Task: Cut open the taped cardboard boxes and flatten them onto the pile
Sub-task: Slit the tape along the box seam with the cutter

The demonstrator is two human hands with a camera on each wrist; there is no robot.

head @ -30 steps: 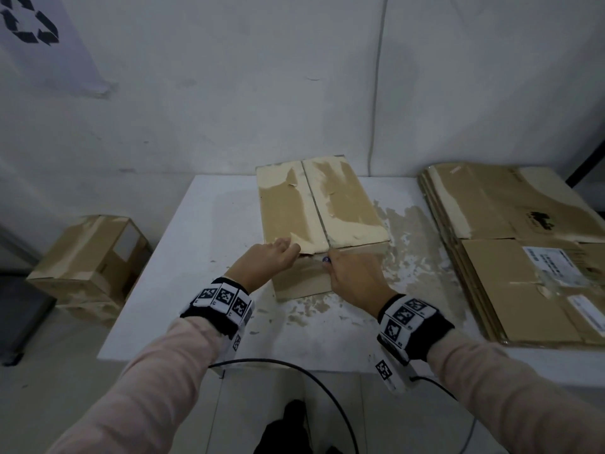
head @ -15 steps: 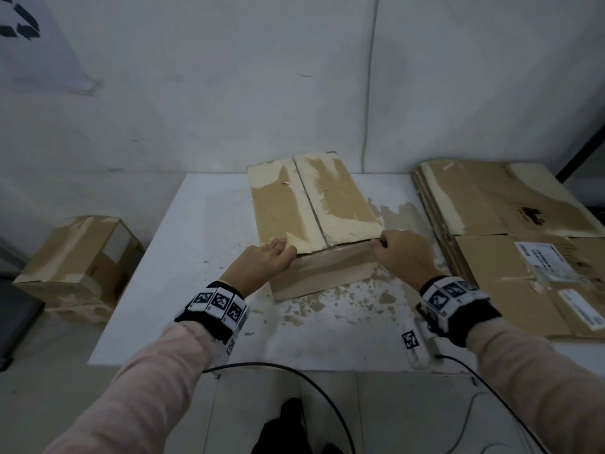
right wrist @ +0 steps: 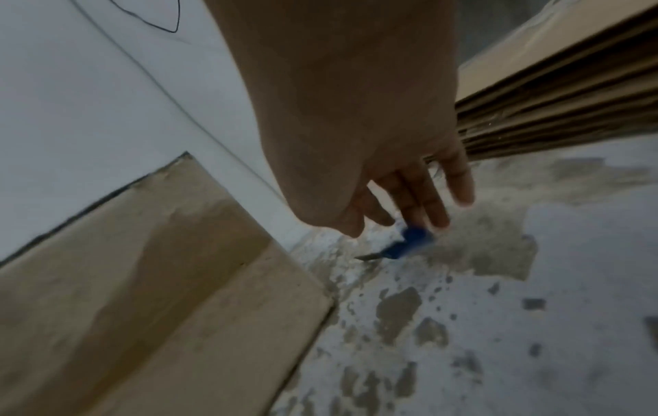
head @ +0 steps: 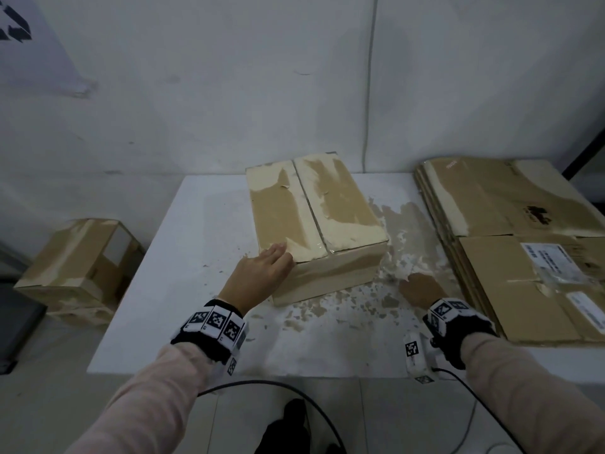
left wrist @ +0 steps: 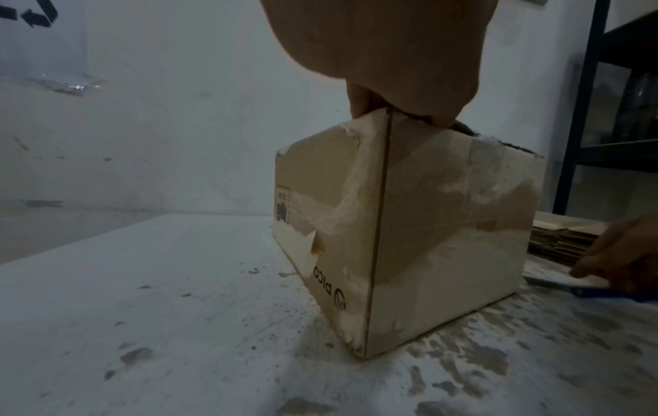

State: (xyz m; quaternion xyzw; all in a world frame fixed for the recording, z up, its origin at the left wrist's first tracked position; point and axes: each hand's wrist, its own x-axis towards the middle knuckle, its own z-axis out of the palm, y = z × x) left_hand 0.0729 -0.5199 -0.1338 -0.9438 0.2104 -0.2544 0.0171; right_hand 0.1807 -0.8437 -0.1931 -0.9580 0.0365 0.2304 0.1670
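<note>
A taped cardboard box (head: 314, 224) stands on the white table (head: 183, 290), its top seam slit down the middle. My left hand (head: 278, 253) rests on the box's near left top corner; in the left wrist view the thumb (left wrist: 359, 104) touches the corner edge of the box (left wrist: 445, 225). My right hand (head: 404, 285) is low over the table, right of the box and beside the pile of flattened cardboard (head: 510, 240). Its straight fingers (right wrist: 427, 208) touch or hover just over a blue cutter (right wrist: 409, 242), blade out, which lies on the table.
A second taped box (head: 78, 267) sits on the floor to the left. Scraps of torn paper litter the table (head: 327, 306) around the box. A black cable (head: 294, 388) runs below the near edge. A dark shelf frame (left wrist: 605, 84) stands behind the pile.
My right hand moved from the middle of the box's near edge to its right corner, then down to the table with the cutter. The left hand has stayed on its corner.
</note>
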